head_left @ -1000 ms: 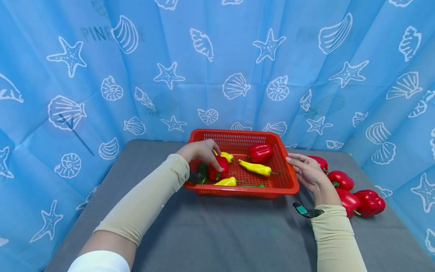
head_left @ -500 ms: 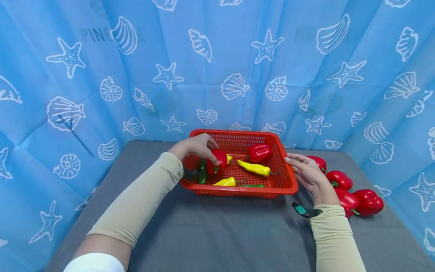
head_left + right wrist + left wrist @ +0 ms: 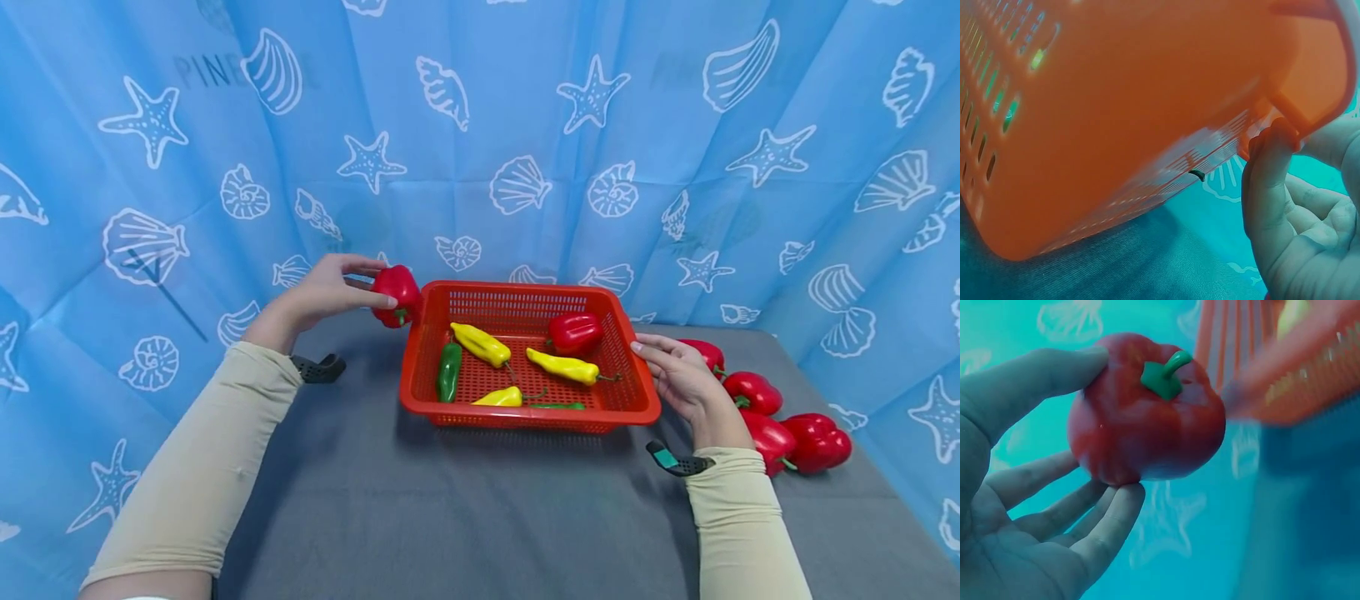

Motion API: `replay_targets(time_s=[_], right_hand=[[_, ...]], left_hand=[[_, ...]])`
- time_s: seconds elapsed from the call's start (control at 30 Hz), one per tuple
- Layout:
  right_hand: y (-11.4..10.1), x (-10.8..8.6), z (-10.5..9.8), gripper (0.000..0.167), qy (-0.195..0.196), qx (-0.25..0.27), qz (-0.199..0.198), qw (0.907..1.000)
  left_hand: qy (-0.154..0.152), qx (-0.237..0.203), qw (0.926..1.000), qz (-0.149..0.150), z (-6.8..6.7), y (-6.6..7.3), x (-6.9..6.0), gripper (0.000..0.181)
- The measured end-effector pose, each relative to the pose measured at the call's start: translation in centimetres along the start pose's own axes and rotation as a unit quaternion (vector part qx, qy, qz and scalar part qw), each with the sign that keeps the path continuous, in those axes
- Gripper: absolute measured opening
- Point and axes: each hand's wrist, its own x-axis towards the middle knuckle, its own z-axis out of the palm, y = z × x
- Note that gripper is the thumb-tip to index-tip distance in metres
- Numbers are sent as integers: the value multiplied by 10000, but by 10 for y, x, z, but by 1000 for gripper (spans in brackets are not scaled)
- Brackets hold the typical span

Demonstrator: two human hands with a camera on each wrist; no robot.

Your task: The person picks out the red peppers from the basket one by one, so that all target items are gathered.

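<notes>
My left hand [image 3: 324, 292] holds a red bell pepper [image 3: 396, 293] in the air, just past the left end of the red plastic basket [image 3: 525, 416]. In the left wrist view, thumb and fingertips press on opposite sides of that pepper, its green stem facing the camera. At the basket's right end, my right hand [image 3: 681, 379] pinches the rim between thumb and fingers, as the right wrist view also shows. Inside the basket lie another red bell pepper [image 3: 575, 333], several yellow peppers [image 3: 482, 345] and a dark green pepper [image 3: 449, 372]. The front wall partly hides another green one.
Several red bell peppers [image 3: 815, 442] lie on the grey cloth-covered table [image 3: 480, 517] to the right, close to my right wrist. A blue curtain [image 3: 480, 125] with white shell prints hangs behind the table and at both sides.
My left hand has lifted the red bell pepper out of the basket and carried it left over the rim. A yellow pepper and the green one now show fully. The right hand stays put.
</notes>
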Motion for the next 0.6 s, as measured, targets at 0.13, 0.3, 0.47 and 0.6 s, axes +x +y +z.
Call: replay_targets(time_s=[0.13, 0.3, 0.47, 0.6], right_hand=[[-2, 0, 0, 42, 35, -71, 6, 10000], [-3, 0, 3, 42, 82, -125, 37, 9999], [-2, -2, 3, 40, 77, -113, 44, 9999], [-1, -3, 3, 43, 51, -55, 38, 10000]], left_hand=[[162, 47, 9993, -343, -18, -35, -11, 92], [122, -17, 9970, -768, -23, -81, -17, 91], [-8, -309, 9938, -1067, -20, -109, -17, 86], [-29, -345, 9922, -1199, -17, -120, -14, 86]])
